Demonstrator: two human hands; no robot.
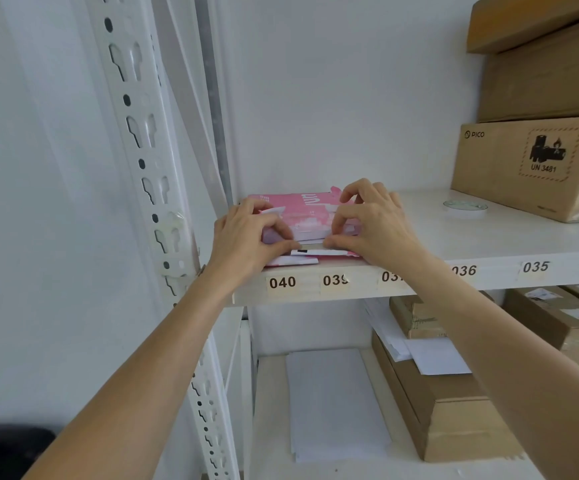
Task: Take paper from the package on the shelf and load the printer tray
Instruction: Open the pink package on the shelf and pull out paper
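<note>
A pink and white paper package (307, 214) lies at the left end of the white shelf (489, 237), its opened end facing me. My left hand (250, 237) pinches the package's left front flap. My right hand (374, 223) pinches the wrapper at the right front corner, fingers curled over the top. White sheet edges show between the two hands. The printer and its tray are out of view.
Cardboard boxes (537, 168) are stacked at the shelf's right, with a tape roll (465, 206) in front of them. The perforated white upright (149, 188) stands at left. The lower shelf holds a loose paper stack (333, 403) and more boxes (447, 403).
</note>
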